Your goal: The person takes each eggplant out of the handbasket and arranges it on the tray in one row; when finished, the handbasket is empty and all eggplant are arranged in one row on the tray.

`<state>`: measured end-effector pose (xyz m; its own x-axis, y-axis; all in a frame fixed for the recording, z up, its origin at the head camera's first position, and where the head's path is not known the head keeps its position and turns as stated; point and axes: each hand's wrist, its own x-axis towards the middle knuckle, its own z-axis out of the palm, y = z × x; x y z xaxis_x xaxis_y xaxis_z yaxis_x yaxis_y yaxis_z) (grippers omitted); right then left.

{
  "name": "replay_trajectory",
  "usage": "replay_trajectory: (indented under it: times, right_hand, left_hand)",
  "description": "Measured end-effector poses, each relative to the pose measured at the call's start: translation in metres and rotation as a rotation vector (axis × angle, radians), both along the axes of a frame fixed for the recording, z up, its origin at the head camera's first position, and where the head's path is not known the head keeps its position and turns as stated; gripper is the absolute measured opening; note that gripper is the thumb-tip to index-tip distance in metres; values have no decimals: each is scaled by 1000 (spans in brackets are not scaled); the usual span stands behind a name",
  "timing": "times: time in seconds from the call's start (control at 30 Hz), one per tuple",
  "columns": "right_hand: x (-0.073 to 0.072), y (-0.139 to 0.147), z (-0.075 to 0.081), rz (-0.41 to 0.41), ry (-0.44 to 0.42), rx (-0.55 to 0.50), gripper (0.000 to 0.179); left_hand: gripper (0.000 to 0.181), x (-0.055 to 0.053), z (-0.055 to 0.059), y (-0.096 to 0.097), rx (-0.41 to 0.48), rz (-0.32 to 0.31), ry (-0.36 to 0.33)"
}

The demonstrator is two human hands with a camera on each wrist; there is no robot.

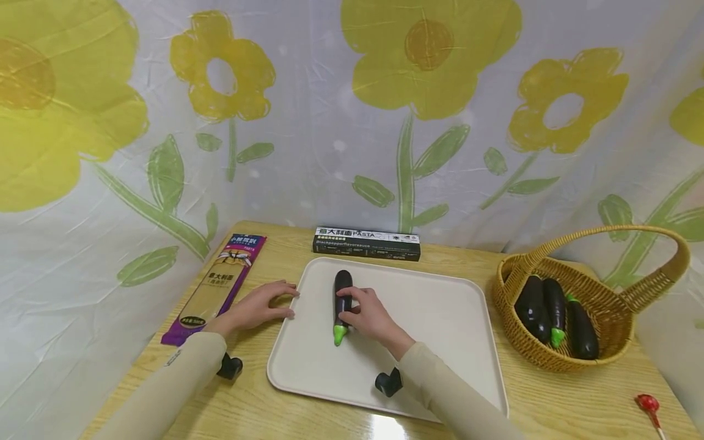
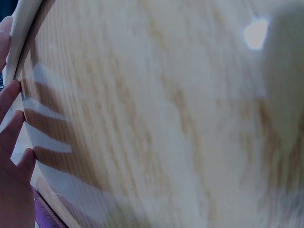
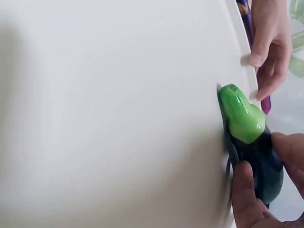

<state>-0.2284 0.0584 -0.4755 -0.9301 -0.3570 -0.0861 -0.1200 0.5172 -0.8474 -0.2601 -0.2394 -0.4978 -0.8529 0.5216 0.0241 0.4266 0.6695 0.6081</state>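
A dark purple eggplant [image 1: 343, 281] with a green stem end lies lengthwise on a white tray [image 1: 434, 324], left of the tray's middle. My right hand [image 1: 375, 316] pinches it around the middle between thumb and fingers. In the right wrist view the eggplant's green cap [image 3: 243, 116] shows close up, pointing away from the gripping fingers. Over at the tray's left rim, my left hand [image 1: 263, 309] has its fingertips at the edge, fingers loosely bent and holding nothing. The left wrist view shows mostly bare wood, with part of that hand [image 2: 14, 142] at its left border.
A wicker basket [image 1: 503, 296] with a tall handle holds several eggplants at the right. Behind the tray stands a black-and-white pasta box [image 1: 366, 244]. A purple pasta packet [image 1: 220, 284] lies at the left. Near the right front edge is a small red-headed stick [image 1: 649, 403].
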Motion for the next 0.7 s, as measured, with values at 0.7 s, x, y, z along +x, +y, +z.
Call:
replay_trajectory:
  times: [0.7]
  right_hand:
    - [8,13,6,-31,40,-17,43]
  left_hand:
    - [46,0,-2,0,7,7,-9]
